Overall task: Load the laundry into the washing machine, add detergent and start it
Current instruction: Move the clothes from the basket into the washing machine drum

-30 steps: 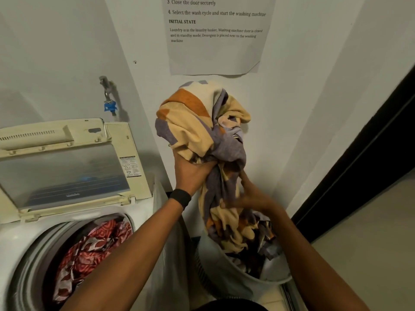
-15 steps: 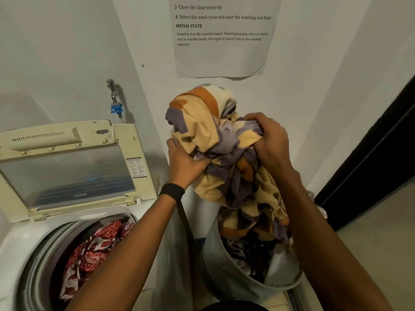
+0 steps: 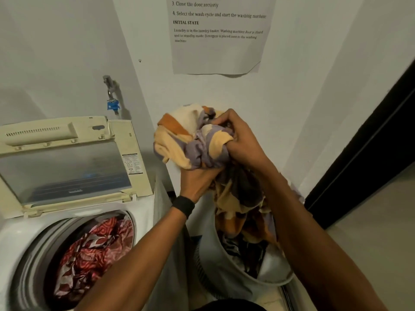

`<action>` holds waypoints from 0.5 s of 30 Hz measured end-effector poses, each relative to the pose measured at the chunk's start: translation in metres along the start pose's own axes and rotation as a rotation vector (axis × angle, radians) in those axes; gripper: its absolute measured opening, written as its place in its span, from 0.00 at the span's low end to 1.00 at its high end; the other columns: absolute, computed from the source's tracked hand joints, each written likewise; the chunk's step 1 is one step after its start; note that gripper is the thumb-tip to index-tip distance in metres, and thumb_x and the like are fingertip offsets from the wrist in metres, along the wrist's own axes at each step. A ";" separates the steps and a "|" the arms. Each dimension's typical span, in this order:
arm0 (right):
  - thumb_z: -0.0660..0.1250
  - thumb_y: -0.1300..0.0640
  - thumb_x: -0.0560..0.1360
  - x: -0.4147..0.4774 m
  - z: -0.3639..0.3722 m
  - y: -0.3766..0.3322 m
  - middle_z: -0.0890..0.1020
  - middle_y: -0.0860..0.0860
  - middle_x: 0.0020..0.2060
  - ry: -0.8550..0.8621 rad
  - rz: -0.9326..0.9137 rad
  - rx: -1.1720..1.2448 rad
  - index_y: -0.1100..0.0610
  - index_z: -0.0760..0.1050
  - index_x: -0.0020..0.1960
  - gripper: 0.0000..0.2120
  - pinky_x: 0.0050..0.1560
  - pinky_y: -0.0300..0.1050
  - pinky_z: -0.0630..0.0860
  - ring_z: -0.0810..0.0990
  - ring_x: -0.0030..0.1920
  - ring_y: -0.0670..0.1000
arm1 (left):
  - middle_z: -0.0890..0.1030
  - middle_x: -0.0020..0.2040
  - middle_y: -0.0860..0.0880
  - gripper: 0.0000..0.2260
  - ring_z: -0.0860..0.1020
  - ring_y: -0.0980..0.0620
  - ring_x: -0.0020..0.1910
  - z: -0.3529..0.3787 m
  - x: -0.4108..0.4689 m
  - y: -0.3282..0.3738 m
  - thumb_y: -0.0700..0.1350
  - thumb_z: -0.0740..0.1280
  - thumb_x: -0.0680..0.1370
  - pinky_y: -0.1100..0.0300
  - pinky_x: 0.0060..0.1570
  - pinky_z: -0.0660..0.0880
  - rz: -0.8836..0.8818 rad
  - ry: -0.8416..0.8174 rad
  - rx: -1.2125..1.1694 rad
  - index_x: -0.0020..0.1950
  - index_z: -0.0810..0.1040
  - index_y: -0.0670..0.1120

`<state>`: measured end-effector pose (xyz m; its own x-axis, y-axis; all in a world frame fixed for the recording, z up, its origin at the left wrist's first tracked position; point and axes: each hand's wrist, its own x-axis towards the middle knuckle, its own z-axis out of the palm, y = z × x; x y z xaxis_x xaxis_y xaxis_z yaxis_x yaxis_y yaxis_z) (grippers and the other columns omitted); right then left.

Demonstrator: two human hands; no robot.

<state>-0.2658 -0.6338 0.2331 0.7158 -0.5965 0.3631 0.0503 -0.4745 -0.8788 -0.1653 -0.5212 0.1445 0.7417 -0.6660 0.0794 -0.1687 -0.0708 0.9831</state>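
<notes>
A bunched yellow, orange and purple sheet point(image 3: 193, 140) is held above the white laundry basket point(image 3: 215, 274), its lower end still trailing into the basket. My left hand point(image 3: 197, 182) grips the bundle from underneath. My right hand point(image 3: 238, 140) clutches its top right part. The top-loading washing machine point(image 3: 22, 230) stands at the left with its lid point(image 3: 65, 162) raised. A red and white patterned cloth point(image 3: 94, 250) lies in the drum.
A tap with a blue fitting point(image 3: 112, 104) sticks out of the wall behind the machine. A printed instruction sheet point(image 3: 217, 34) hangs on the wall. A dark door frame point(image 3: 363, 149) runs along the right. More dark laundry point(image 3: 244, 250) fills the basket.
My right hand came up from low in the basket and took hold of the top of the sheet. The bundle now sits lower and more tightly gathered between both hands.
</notes>
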 end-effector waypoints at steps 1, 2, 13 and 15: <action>0.66 0.70 0.75 -0.001 -0.002 -0.002 0.81 0.55 0.54 -0.029 -0.030 0.027 0.58 0.75 0.57 0.13 0.53 0.51 0.79 0.82 0.55 0.53 | 0.84 0.60 0.46 0.33 0.82 0.45 0.60 0.003 0.000 0.001 0.60 0.77 0.65 0.40 0.60 0.80 0.000 0.063 -0.037 0.66 0.80 0.46; 0.66 0.70 0.75 -0.004 -0.004 -0.003 0.81 0.54 0.58 -0.072 -0.054 0.027 0.60 0.74 0.61 0.16 0.59 0.51 0.80 0.81 0.59 0.52 | 0.84 0.61 0.47 0.30 0.82 0.45 0.60 0.005 0.002 0.002 0.58 0.77 0.66 0.39 0.61 0.79 0.005 0.116 -0.076 0.65 0.80 0.47; 0.83 0.46 0.65 -0.054 -0.042 0.079 0.56 0.43 0.81 -0.150 0.140 -0.143 0.44 0.46 0.82 0.59 0.76 0.43 0.62 0.58 0.80 0.45 | 0.87 0.50 0.49 0.13 0.85 0.47 0.50 -0.003 0.008 0.022 0.52 0.75 0.69 0.42 0.52 0.81 -0.037 0.246 -0.251 0.52 0.84 0.53; 0.82 0.39 0.64 -0.075 -0.038 0.131 0.56 0.47 0.81 -0.323 0.351 -0.132 0.47 0.45 0.83 0.61 0.75 0.43 0.63 0.59 0.80 0.47 | 0.86 0.48 0.45 0.12 0.84 0.45 0.48 -0.005 0.011 0.019 0.51 0.73 0.69 0.39 0.52 0.81 -0.054 0.243 -0.220 0.51 0.84 0.50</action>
<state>-0.3396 -0.6755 0.1024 0.8541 -0.5140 -0.0802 -0.3059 -0.3715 -0.8766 -0.1573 -0.5258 0.1645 0.8832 -0.4675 0.0367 -0.0001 0.0781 0.9969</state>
